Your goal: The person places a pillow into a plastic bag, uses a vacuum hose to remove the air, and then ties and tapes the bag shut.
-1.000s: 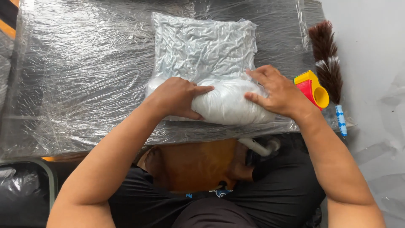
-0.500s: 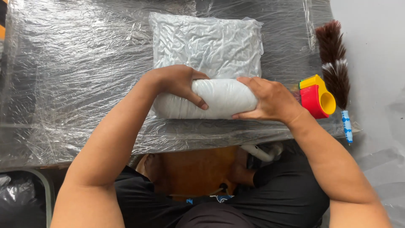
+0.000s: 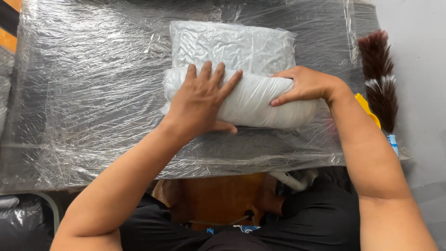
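Observation:
A white pillow in a crinkled clear plastic bag (image 3: 232, 44) lies on a table covered with plastic wrap (image 3: 88, 93). Its near half is rolled up into a tight white roll (image 3: 260, 100). My left hand (image 3: 200, 100) lies flat on top of the roll's left part, fingers spread and pointing away from me, thumb under the near side. My right hand (image 3: 304, 83) grips the roll's right end from above, fingers curled over it. The flat far half of the pillow sticks out beyond both hands.
A brown and white feather duster (image 3: 378, 76) lies at the table's right edge, with a yellow object (image 3: 369, 109) beside my right forearm. A brown wooden seat (image 3: 223, 200) and a white pipe (image 3: 290, 180) show below the table's near edge.
Both hands have pushed the roll away from me, so more of the pillow is wound in. My left hand has gone from gripping the roll's end to lying flat on top.

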